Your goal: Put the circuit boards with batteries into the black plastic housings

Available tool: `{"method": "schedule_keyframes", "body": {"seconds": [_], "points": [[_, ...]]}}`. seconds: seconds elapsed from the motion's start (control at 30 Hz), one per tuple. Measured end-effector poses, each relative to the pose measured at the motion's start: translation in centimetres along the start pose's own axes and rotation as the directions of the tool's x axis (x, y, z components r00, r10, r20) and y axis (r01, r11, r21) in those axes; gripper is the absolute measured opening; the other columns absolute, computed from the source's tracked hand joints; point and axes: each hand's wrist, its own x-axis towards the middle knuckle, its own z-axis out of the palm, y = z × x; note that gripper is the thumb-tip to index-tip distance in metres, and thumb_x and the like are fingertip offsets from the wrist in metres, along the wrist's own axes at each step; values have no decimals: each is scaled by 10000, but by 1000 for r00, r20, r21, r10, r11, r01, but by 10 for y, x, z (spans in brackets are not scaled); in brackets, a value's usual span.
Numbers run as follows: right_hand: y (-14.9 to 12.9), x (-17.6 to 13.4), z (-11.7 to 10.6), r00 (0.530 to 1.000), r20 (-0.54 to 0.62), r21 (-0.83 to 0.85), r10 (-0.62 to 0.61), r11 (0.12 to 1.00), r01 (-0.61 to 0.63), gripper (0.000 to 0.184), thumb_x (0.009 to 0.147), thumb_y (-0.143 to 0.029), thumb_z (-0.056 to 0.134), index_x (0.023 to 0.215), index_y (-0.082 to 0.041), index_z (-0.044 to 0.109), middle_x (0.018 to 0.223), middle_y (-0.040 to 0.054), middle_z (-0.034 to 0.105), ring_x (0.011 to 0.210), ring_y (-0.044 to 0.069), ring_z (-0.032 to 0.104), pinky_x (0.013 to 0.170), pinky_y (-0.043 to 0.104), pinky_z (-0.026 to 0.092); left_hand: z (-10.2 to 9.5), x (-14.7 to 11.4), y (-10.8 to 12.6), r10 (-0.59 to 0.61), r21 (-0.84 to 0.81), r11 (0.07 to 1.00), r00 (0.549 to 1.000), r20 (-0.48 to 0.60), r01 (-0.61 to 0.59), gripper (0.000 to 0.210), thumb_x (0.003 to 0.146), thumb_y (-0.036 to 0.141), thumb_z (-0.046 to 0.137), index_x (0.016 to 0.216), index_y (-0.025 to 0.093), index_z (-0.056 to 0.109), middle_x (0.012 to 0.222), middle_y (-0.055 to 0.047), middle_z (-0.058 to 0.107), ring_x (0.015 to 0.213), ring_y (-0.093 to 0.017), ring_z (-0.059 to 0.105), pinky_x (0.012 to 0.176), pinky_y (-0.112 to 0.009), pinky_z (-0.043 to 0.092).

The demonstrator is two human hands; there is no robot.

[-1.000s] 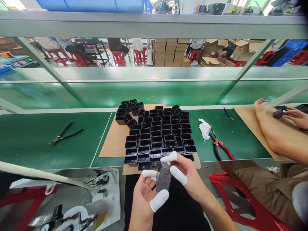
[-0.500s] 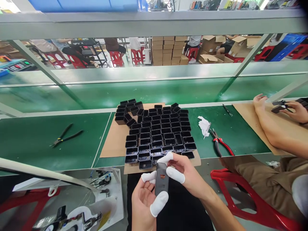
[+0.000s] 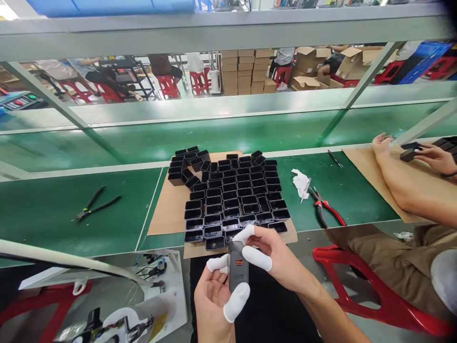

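Close to my body, a small black plastic case (image 3: pixel 238 269) with an orange mark on its face is held upright between both hands. My left hand (image 3: pixel 217 300) grips its lower end and left side, thumb on the near edge. Fingers of my right hand (image 3: pixel 267 252) pinch its upper end from the right. White finger cots cover the tips of both hands. Just beyond, several rows of open black plastic cases (image 3: pixel 232 195) stand on a cardboard sheet (image 3: pixel 159 214); my hands hide part of the nearest row.
Yellow-and-black pliers (image 3: pixel 94 207) lie on the green bench at left. Right of the cases are a crumpled white tissue (image 3: pixel 300 183), red-handled pliers (image 3: pixel 324 207) and tweezers (image 3: pixel 335 158). A co-worker's arms (image 3: pixel 410 186) reach in at right, above a red stool (image 3: pixel 360 286).
My hands hold the black case in nearly the same pose. The view has shifted slightly. At right, the co-worker's hand has moved a little with the dark part it holds.
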Motion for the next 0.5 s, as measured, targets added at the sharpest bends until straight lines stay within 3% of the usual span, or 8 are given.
{"method": "schedule_keyframes", "body": {"seconds": [0.2, 0.3, 0.43, 0.5], "points": [[0, -6, 1, 1000, -3, 10, -15, 1000, 15, 242, 947, -400, 918, 1153, -304, 834, 1029, -8, 745, 920, 137, 703, 840, 247, 614, 0, -3, 4, 12, 30, 999, 999, -39, -11, 774, 439, 325, 1149, 1107, 214, 774, 1054, -81, 820, 1062, -282, 823, 954, -323, 708], [5, -8, -1, 998, -20, -16, -55, 998, 55, 275, 988, -417, 867, 1230, -308, 797, 1095, 11, 731, 980, 153, 698, 909, 281, 608, 5, -5, 10, 18, 24, 1000, 1000, -7, -18, 764, 450, 308, 1147, 1117, 238, 782, 1099, -67, 814, 1078, -270, 816, 970, -309, 699], [19, -12, -8, 976, -11, -70, -216, 974, 215, 409, 969, -424, 858, 1348, -324, 741, 1163, 31, 679, 1087, 185, 656, 1046, 330, 558, 12, -4, 23, -45, -64, 997, 994, 103, 51, 693, 612, 505, 1097, 1190, 261, 801, 1251, -107, 798, 1135, -331, 813, 985, -400, 712], [28, -17, -9, 951, 19, -81, -307, 948, 308, 479, 955, -434, 847, 1403, -329, 715, 1221, 53, 663, 1136, 212, 640, 1093, 363, 543, 13, -1, 30, -51, -69, 996, 990, 130, 61, 632, 677, 524, 1069, 1192, 269, 807, 1263, -109, 800, 1144, -323, 811, 961, -378, 716]]}}
